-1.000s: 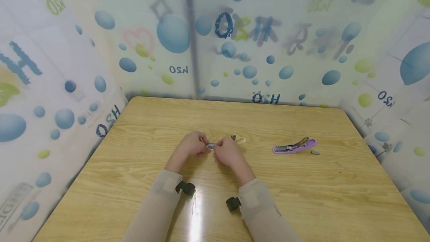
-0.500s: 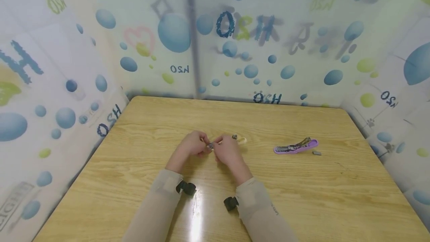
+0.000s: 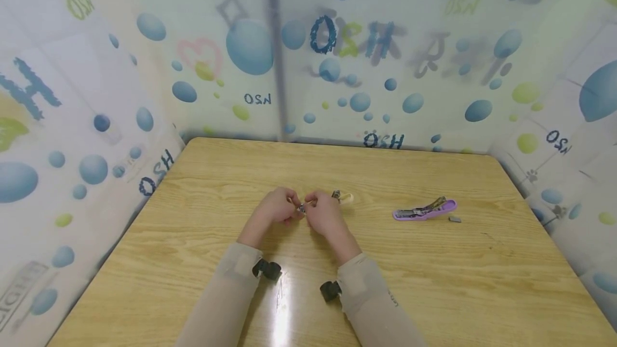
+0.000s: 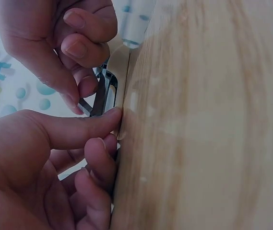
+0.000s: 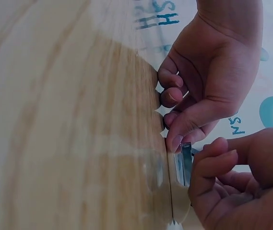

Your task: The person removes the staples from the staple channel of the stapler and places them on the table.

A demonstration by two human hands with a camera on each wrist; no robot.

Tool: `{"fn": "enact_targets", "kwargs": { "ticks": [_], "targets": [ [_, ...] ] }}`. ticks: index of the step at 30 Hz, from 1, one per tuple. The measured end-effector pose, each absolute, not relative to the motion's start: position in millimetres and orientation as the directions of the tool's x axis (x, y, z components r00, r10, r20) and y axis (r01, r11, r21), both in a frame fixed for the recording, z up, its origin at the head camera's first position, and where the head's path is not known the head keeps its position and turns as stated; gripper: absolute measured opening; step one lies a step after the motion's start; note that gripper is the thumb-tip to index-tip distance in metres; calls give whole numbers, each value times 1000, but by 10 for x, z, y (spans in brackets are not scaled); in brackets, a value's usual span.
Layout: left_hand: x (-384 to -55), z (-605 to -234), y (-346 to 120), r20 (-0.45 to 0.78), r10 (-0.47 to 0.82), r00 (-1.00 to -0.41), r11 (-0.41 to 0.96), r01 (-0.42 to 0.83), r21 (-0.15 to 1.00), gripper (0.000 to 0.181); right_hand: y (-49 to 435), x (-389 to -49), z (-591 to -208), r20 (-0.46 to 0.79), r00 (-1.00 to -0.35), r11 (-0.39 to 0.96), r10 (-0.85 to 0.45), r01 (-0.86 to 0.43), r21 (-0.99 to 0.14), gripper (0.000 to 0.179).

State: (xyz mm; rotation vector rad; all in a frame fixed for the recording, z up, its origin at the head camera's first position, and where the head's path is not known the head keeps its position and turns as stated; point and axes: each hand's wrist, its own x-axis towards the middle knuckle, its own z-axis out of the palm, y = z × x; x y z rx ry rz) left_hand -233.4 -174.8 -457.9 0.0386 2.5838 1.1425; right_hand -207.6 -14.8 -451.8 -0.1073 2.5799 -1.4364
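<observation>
A cream stapler lies opened out on the table, its far end showing beyond my right hand. At its near end my left hand holds the base, the thumb pressing by the tip in the left wrist view. My right hand pinches a small dark-grey metal strip, which looks like a strip of staples, at the stapler's metal magazine. Fingers hide much of the magazine, so I cannot tell how far the strip sits inside it.
To the right a purple stapler lies opened out, with a small grey piece, perhaps staples, beside it. Printed curtain-like walls stand around the back and sides of the wooden table.
My right hand has shifted slightly left and away from me, closer to the left fingertips. Less of the metal between the hands shows now. My left hand has stayed in place.
</observation>
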Motion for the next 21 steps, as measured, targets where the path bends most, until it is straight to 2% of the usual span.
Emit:
{"fn": "enact_targets", "kwargs": {
  "ticks": [10,16,21],
  "targets": [
    [-2335,-4576,-1750,-275,151,-950,676,-104,729,9,-166,-2054,-4455,-83,-989,554,-125,0,-833,21],
    [-2342,-4587,-1756,-281,148,-948,682,-108,723,13,-116,-1974,-4156,-27,-993,493,-118,-35,-870,19],
    [-2337,-4580,-1753,-286,144,-947,687,-112,718,15,12,-1942,-3963,-54,-994,455,-94,5,-891,21]
  ]
}}
